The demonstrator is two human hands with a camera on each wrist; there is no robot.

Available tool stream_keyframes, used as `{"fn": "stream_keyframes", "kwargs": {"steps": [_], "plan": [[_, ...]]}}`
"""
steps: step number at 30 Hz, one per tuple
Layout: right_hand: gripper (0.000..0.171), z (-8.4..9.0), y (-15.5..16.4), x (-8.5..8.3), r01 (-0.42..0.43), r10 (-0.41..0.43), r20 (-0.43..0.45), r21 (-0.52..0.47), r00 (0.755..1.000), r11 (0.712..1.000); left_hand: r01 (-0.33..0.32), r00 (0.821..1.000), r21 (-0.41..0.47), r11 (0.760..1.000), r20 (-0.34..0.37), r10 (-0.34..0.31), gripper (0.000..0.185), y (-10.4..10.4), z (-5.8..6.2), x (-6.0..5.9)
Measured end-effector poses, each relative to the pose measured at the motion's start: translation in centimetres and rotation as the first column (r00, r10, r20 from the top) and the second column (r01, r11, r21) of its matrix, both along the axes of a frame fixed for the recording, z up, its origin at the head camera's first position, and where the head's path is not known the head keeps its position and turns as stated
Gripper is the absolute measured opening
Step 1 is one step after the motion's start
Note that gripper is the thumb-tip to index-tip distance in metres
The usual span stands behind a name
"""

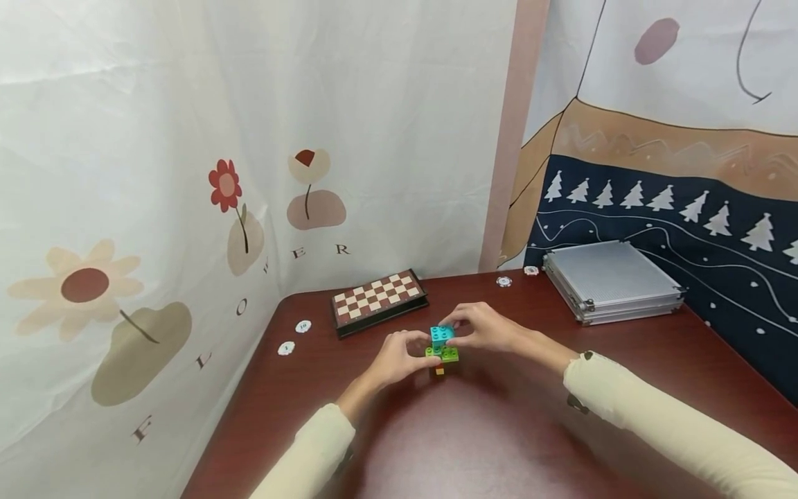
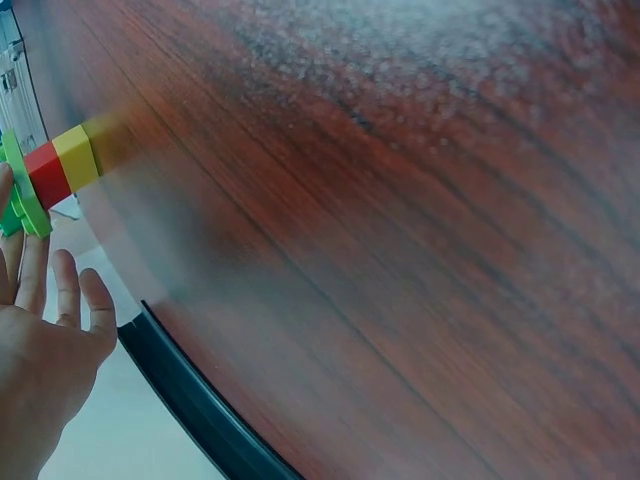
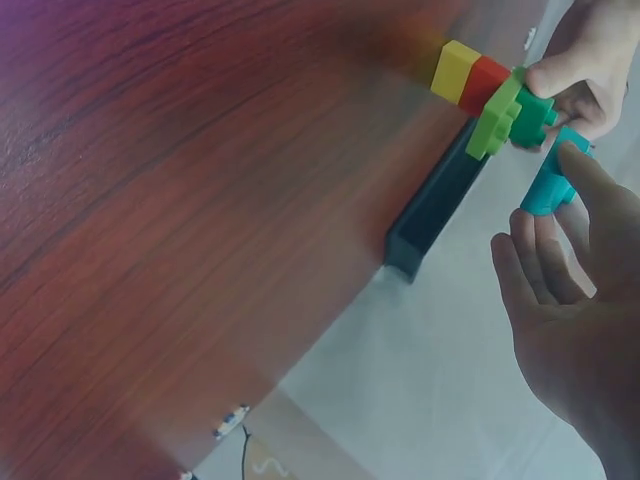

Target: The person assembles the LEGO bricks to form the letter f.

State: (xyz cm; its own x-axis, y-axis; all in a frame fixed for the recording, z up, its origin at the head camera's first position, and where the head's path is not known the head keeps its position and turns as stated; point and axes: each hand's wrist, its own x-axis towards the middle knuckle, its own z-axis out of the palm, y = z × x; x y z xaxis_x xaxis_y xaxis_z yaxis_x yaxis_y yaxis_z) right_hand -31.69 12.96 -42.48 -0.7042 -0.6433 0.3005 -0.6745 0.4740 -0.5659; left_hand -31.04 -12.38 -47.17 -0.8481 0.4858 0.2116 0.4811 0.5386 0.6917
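A small stack of toy building bricks stands on the table. From the bottom up it shows a yellow brick (image 3: 454,72), a red brick (image 3: 483,84), a wide lime-green brick (image 3: 496,118) and a darker green brick (image 3: 531,118). My left hand (image 1: 394,358) grips the stack at its green bricks, with the thumb on the near side. My right hand (image 1: 485,328) pinches a turquoise brick (image 3: 553,180) between thumb and fingers. In the right wrist view a narrow gap separates this brick from the dark green one below it.
A folded chessboard box (image 1: 380,298) lies behind the hands. A silver metal case (image 1: 614,281) sits at the back right. Two poker chips (image 1: 286,348) are at the left, and two more chips (image 1: 503,282) near the back edge. Printed curtains (image 1: 399,138) hang behind the table (image 1: 499,430).
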Motion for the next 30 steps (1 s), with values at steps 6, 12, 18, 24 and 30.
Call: {"fn": "stream_keyframes", "kwargs": {"steps": [6,12,18,24,30], "plan": [[0.032,-0.06,-0.13,0.15,0.010,-0.010,-0.003,0.028,1.000,1.000,-0.007,1.000,-0.019,1.000,0.004,0.008,0.043,0.16,0.13,-0.21],[0.032,-0.09,-0.15,0.22,0.006,-0.006,-0.005,0.038,1.000,0.999,0.003,1.000,-0.013,1.000,0.010,-0.002,0.041,0.12,0.36,-0.12],[0.032,-0.14,-0.16,0.29,-0.010,0.009,0.013,0.039,1.000,0.999,0.004,1.000,-0.016,1.000,0.007,-0.004,0.040,0.05,0.48,-0.10],[0.033,-0.32,-0.02,0.37,-0.025,0.025,0.014,0.033,1.000,0.999,0.003,1.000,-0.039,0.999,0.001,-0.003,0.041,0.04,0.37,-0.28],[0.033,-0.43,-0.02,0.34,-0.038,0.038,0.025,0.013,0.999,0.999,0.008,1.000,-0.044,0.999,0.012,-0.008,0.040,0.01,0.39,-0.37]]}}
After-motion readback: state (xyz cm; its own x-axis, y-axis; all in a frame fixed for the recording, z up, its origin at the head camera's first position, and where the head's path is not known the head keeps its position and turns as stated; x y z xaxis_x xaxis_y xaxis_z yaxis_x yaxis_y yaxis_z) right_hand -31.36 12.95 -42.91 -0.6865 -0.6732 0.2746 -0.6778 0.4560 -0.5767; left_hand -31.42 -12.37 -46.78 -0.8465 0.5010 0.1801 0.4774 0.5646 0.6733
